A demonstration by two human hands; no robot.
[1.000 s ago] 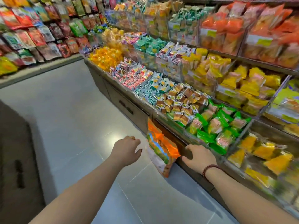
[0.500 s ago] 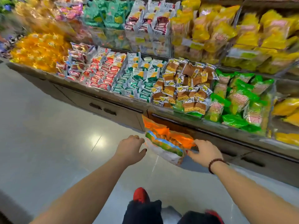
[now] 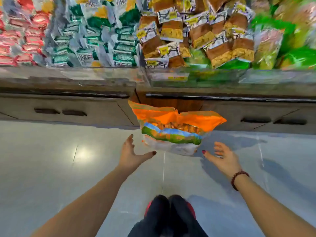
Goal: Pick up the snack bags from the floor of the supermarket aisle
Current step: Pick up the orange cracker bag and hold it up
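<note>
- I see the left hand [image 3: 130,153] spread wide, its fingers straight and raised. The thumb stretches toward the lower left corner of the snack bag [image 3: 172,132], and the hand grips nothing.
- The right hand [image 3: 223,158] mirrors it on the bag's other side, palm turned inward and fingers loose and apart, gripping nothing. Its thumb tip is just beside the lower right corner, and a bead bracelet [image 3: 239,179] sits on that wrist.
- The bag stands on the floor [image 3: 59,168] between both hands. Its orange top leans back against the cabinet [image 3: 85,110] under the shelves.
- I cannot tell whether either thumb tip touches the bag, and the right fingers are blurred.
- The packets [image 3: 179,31] on the shelf above are smeared and their print is unreadable. Both forearms are cut off by the bottom edge.
- Grey floor lies open to the left and right of the bag. The dark legs [image 3: 169,218], edged with red, are close behind the hands, and the cabinet front closes off the far side.
</note>
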